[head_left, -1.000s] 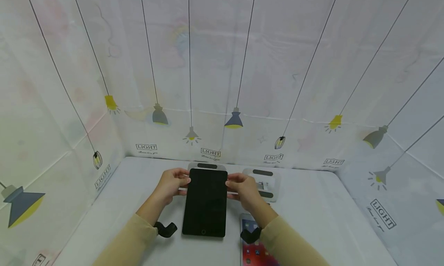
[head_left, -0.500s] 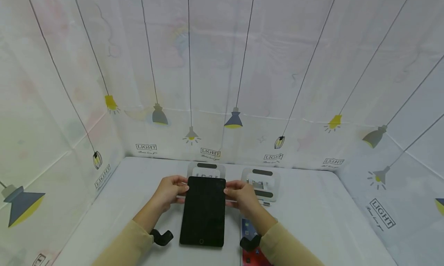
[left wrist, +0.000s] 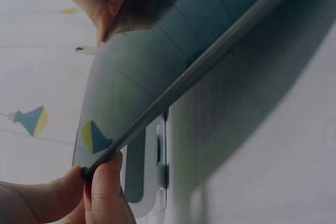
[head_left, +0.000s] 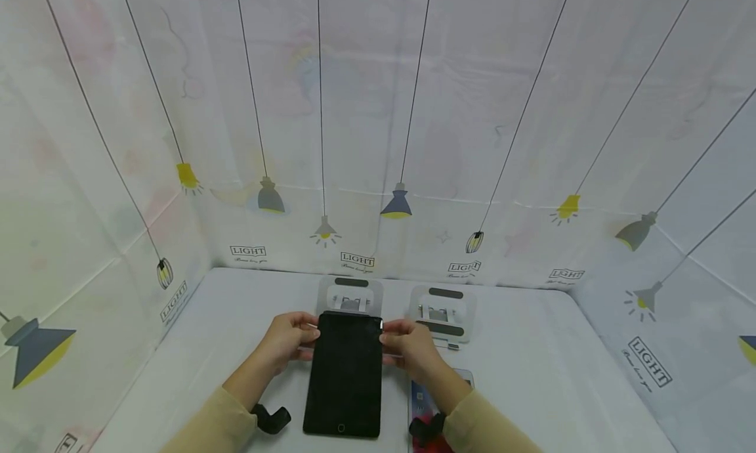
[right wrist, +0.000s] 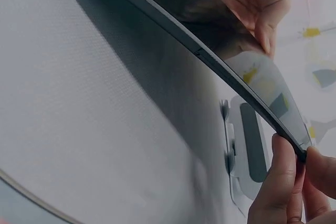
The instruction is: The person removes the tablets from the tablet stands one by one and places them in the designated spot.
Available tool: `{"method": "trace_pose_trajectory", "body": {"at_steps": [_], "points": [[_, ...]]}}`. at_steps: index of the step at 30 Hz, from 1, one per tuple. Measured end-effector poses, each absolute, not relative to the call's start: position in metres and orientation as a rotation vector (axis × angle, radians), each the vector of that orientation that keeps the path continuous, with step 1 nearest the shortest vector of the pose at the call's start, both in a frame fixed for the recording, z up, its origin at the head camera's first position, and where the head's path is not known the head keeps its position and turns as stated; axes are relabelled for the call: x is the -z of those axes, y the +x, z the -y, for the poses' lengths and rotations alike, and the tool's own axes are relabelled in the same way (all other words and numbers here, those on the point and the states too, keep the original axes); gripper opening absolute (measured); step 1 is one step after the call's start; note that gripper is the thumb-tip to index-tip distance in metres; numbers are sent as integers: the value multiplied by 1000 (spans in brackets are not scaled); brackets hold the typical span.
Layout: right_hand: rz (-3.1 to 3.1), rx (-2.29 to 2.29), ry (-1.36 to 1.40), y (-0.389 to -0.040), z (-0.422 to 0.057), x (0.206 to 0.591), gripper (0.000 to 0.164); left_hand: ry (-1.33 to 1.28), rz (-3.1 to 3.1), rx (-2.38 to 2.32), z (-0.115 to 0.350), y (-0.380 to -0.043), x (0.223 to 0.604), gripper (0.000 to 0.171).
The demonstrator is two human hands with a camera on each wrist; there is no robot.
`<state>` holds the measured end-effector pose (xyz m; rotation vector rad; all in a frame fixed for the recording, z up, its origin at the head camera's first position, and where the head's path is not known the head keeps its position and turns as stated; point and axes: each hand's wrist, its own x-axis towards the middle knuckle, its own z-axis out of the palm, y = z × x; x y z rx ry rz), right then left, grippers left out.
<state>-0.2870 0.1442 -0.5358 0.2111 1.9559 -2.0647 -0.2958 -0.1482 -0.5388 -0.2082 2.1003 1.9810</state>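
Note:
A tablet (head_left: 345, 374) with a dark screen and a round home button is held between both hands at its far corners. My left hand (head_left: 287, 341) pinches the far left corner, thumb on the screen side, as the left wrist view shows. The far right corner is pinched the same way by my right hand (head_left: 413, 348). Both wrist views show the tablet's edge (right wrist: 226, 72) slanting above the white surface, with a shadow below it. Just beyond its far edge lies a grey-white folding stand (head_left: 323, 295) with dark pads.
A second similar stand (head_left: 470, 308) lies right of the first, near the back wall. Partly under my right forearm is another tablet (head_left: 418, 404) with a colourful screen. A patterned sheet (head_left: 378, 111) rises behind the white table (head_left: 531, 354).
Both hands have drawn the dark tablet back toward the body. More of the left stand, previously hidden behind the tablet, now shows.

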Motion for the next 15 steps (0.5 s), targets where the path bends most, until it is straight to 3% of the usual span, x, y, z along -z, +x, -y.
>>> {"method": "trace_pose_trajectory", "body": {"at_steps": [15], "points": [[-1921, 2057, 183, -275, -142, 544, 33, -172, -2076, -1982, 151, -285, 547, 24]]}}
